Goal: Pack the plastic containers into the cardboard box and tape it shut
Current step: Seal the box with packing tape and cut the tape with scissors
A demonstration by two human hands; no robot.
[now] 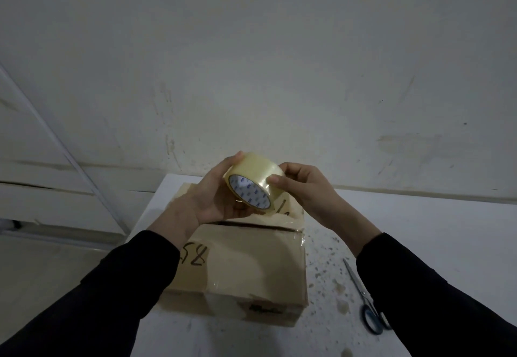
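A cardboard box (240, 261) lies on the white table (419, 230) with its top flaps folded down and a dark seam across the middle. Clear tape shows on its right edge, and handwritten marks are on the lid. Above the box I hold a roll of clear packing tape (253, 181) in both hands. My left hand (215, 191) grips the roll from the left and below. My right hand (302, 186) pinches the roll's outer surface with thumb and fingers. No plastic containers are visible.
Scissors (363, 298) with blue handles lie on the table to the right of the box, partly under my right sleeve. The table's right part is speckled with spots. A pale wall rises behind; the floor and a white frame lie to the left.
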